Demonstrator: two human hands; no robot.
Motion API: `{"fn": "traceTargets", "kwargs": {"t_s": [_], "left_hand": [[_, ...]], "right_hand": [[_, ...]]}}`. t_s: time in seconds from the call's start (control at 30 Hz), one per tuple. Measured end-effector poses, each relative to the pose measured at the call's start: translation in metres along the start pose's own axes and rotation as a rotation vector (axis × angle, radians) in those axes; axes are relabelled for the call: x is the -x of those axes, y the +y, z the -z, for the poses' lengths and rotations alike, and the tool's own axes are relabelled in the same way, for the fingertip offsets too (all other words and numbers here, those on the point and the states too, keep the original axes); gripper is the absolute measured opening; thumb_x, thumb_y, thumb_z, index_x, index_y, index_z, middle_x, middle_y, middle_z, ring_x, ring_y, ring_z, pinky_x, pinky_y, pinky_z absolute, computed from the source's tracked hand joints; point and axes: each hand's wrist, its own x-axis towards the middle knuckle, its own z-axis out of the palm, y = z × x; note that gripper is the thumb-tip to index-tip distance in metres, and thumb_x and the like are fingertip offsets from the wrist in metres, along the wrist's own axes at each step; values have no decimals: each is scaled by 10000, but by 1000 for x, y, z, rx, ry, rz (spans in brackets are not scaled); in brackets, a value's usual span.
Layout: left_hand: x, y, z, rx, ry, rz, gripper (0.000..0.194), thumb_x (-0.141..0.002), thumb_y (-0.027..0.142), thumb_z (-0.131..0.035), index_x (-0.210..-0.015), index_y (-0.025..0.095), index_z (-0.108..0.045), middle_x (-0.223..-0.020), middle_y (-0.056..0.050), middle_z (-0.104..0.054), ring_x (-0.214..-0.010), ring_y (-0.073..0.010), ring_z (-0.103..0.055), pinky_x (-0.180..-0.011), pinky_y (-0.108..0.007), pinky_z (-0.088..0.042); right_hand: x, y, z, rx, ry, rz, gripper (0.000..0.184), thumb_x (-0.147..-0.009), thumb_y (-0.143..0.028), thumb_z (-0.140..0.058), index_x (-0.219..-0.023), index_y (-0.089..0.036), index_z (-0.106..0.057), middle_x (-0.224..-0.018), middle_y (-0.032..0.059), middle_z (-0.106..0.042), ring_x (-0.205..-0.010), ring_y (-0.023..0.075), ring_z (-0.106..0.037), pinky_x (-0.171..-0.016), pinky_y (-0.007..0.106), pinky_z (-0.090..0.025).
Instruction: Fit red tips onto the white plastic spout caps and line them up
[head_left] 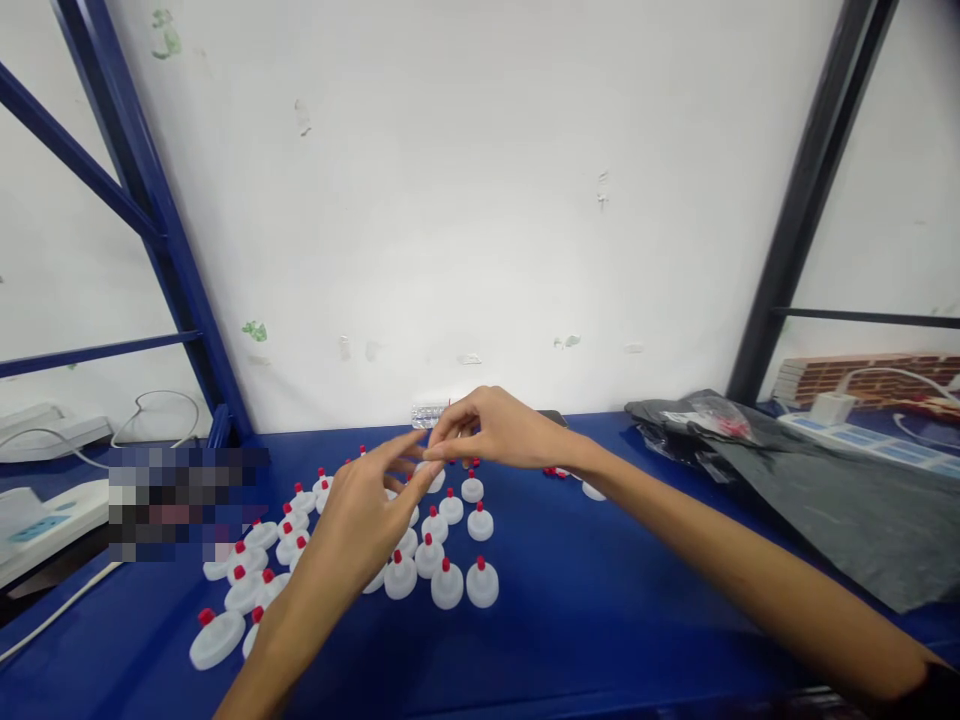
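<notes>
My left hand (371, 495) is raised over the blue table, its thumb and fingers curved around a small white plastic piece, mostly hidden, that looks like a squeeze-bottle lid. The fingertips of my right hand (487, 430) are pinched together right at that spot, touching or nearly touching my left fingers. What the right fingertips hold is hidden. Below and around the hands stand many white domed lids with red tips, such as a front lid (482, 585), one beside it (447, 585) and one at the far left (217, 640).
Small red pieces (555, 471) and a white lid (594, 491) lie beyond my right forearm. A blister pack (429, 415) rests by the wall. Black plastic bags (780, 490) cover the right side. Blue rack posts (161, 220) and power strips (52, 520) flank the left.
</notes>
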Motion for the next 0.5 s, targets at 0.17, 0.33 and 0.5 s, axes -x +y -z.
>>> {"fn": "traceTargets", "kwargs": {"t_s": [0.17,0.33,0.5], "left_hand": [[0,4,-2,-45,6,-35,378,-943,501,-526,-960,227,-786,-906,-50,-794,-741,-241,-715,-694,-344,-527],[0,4,-7,-158,-9,-10,377,-971,476,-449,-990,218,-723,-861,-57,-763,-636,-226,-669,-606,-334,-482],[3,6,-6,-153,-18,37,294,-1001,421,-387,-902,248,-603,-695,10,-657,-562,-201,-586,-554,-309,-398]], "right_hand": [[-2,9,1,-118,-72,-38,316,-910,-476,-679,-969,-177,-765,-862,51,-767,-710,148,-694,-555,223,-470],[-4,57,7,241,45,-183,294,-994,-409,-568,-1039,-191,-761,-938,49,-787,-689,139,-701,-626,234,-477],[0,98,-6,427,38,-256,64,-856,-211,-734,-873,-205,-795,-895,28,-789,-798,180,-705,-666,239,-442]]}}
